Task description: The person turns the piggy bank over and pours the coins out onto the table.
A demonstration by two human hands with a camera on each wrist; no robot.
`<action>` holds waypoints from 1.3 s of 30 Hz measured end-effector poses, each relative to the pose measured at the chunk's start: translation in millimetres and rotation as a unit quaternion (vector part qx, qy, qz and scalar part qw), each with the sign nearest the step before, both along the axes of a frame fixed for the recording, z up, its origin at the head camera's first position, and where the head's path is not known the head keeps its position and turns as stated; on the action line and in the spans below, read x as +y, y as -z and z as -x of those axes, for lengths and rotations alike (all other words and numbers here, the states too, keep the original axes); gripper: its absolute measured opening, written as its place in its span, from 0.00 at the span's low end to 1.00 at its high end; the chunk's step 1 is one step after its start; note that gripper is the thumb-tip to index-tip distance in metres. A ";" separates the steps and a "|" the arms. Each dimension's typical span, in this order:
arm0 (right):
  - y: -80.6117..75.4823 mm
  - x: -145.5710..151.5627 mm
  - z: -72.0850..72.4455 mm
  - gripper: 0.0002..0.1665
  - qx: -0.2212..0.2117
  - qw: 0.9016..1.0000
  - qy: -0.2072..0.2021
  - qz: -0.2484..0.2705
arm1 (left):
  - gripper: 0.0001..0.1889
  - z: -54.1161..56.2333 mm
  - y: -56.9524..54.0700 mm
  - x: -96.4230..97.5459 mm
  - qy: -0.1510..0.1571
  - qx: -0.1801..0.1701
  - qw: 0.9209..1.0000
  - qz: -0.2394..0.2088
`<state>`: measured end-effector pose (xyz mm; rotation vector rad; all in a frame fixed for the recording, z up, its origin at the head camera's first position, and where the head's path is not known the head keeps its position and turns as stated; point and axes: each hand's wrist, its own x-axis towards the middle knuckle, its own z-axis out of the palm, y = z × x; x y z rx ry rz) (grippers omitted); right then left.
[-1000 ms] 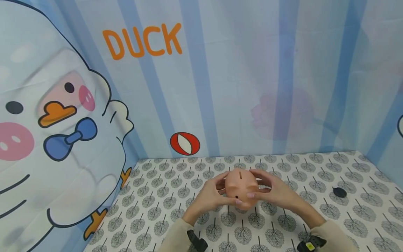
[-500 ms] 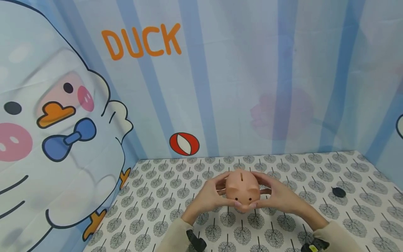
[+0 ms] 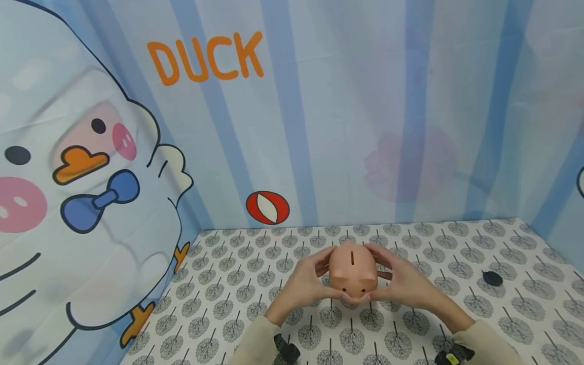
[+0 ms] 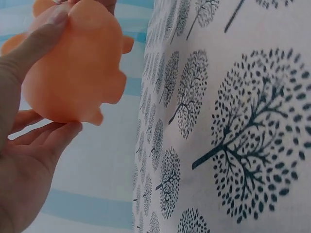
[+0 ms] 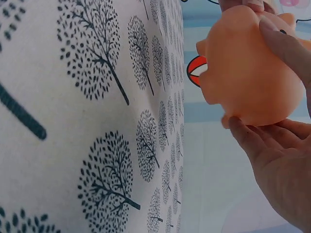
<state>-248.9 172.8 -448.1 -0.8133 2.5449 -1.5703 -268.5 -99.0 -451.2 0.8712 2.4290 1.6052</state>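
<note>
A peach-coloured piggy bank (image 3: 353, 271) is held between two hands above the patterned cloth. Its coin slot faces up, and its ears, two black eyes and snout point toward the wearer. On its left side the left hand (image 3: 304, 285) grips it, thumb beside the snout and fingers around the back. The right hand (image 3: 403, 284) mirrors this hold on the other side. In the left wrist view, the stubby feet of the piggy bank (image 4: 77, 68) hang clear of the cloth. The right wrist view shows the right fingertips (image 5: 238, 127) at its rear end.
A small black round object (image 3: 493, 278) lies on the cloth to the right. The table is covered by a white cloth (image 3: 219, 309) printed with grey trees. A blue striped curtain (image 3: 337, 126) with a duck print closes off the back and sides.
The piggy bank has turned a little and tipped nose-down, so both eyes now show. The right thumb has slid off the face to beside the snout. The black object has stayed put.
</note>
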 end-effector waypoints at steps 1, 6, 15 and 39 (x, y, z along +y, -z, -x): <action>0.3 -0.9 0.1 0.67 0.011 1.000 0.003 0.001 | 0.57 -0.5 0.0 0.5 -0.003 0.012 1.000 0.001; 2.8 -3.7 0.4 0.68 0.079 0.997 0.021 -0.001 | 0.58 -4.5 0.9 1.4 -0.020 0.101 0.995 0.018; 2.5 -4.9 1.4 0.69 0.104 0.994 0.029 0.000 | 0.57 -6.8 2.4 1.9 -0.027 0.157 0.987 0.033; -7.8 -1.6 2.0 0.51 0.017 0.999 0.041 0.010 | 0.46 1.7 -6.3 2.8 -0.071 0.015 0.997 0.004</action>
